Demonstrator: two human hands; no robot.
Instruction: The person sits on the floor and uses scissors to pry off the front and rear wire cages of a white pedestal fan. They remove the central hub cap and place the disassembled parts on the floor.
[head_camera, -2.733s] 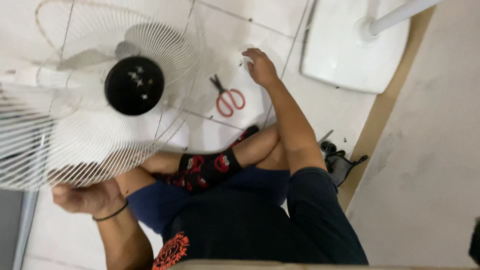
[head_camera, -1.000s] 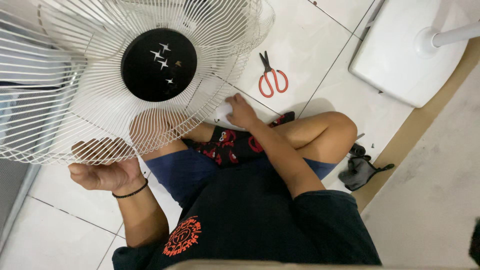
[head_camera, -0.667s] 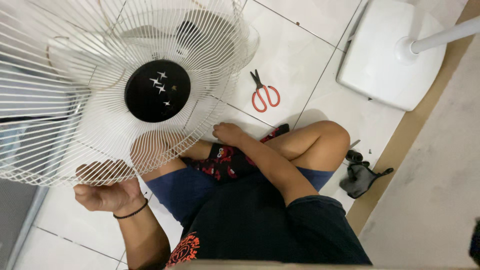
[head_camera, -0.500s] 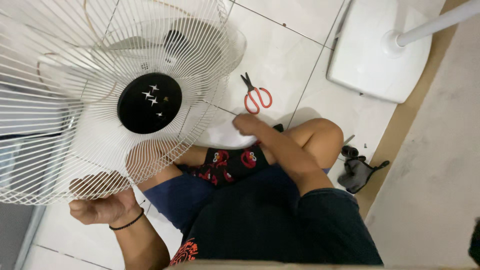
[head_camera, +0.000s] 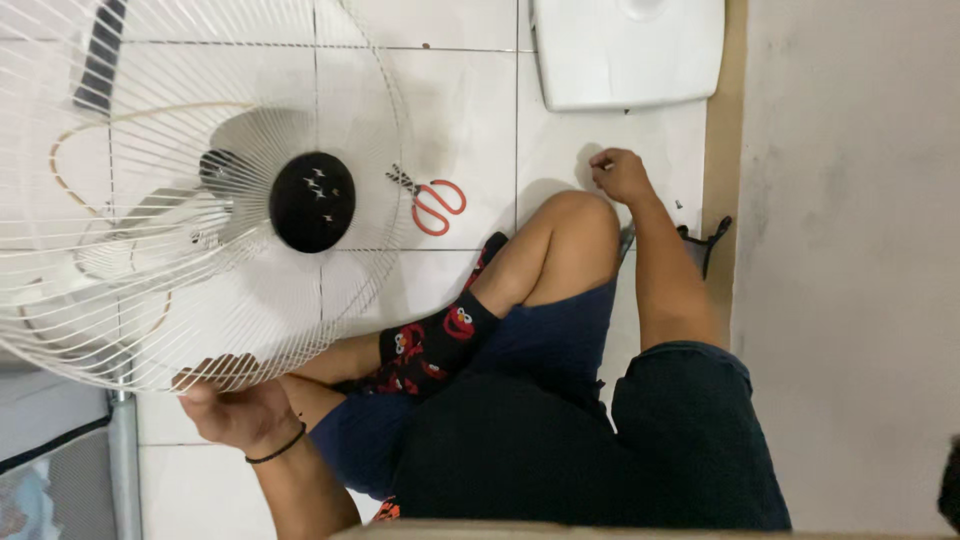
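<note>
Up close, white wire fan guard (head_camera: 150, 150), round black centre cap (head_camera: 312, 202).

1. White tiled floor (head_camera: 470, 110) with dark grout lines.
2. Red-handled scissors (head_camera: 432, 203) lie flat on a tile.
3. A white fan base (head_camera: 628, 50) rests on the floor, beyond the scissors.
4. A black object (head_camera: 712, 240) lies by the tan edge strip.
</note>
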